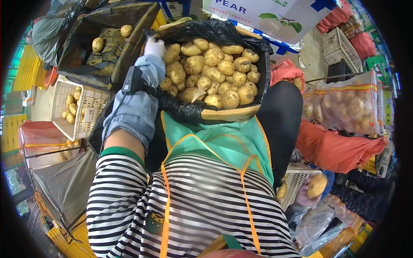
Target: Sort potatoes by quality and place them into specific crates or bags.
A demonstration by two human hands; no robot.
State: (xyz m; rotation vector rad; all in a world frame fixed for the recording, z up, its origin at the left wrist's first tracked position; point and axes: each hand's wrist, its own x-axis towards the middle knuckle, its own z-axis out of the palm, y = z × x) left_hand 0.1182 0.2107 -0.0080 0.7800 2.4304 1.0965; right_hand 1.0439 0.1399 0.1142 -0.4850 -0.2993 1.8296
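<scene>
My left hand (155,48), in a white glove, grips the black plastic liner (206,30) at the upper left corner of a box in front of me. The box is filled with potatoes (213,74); a pale scrap lies on them. At the lower right, my right hand (306,197) holds a large potato (317,186) beside a white plastic crate (292,185); its forearm is only partly seen. A second box (119,69) lined with dark plastic stands to the left, with two loose potatoes inside.
A white crate (64,121) of potatoes stands at the left. Mesh sacks of potatoes (345,103) and a red sack (335,148) lie at the right. A printed carton (245,19) is beyond the box. Another person's legs (361,193) show at the lower right.
</scene>
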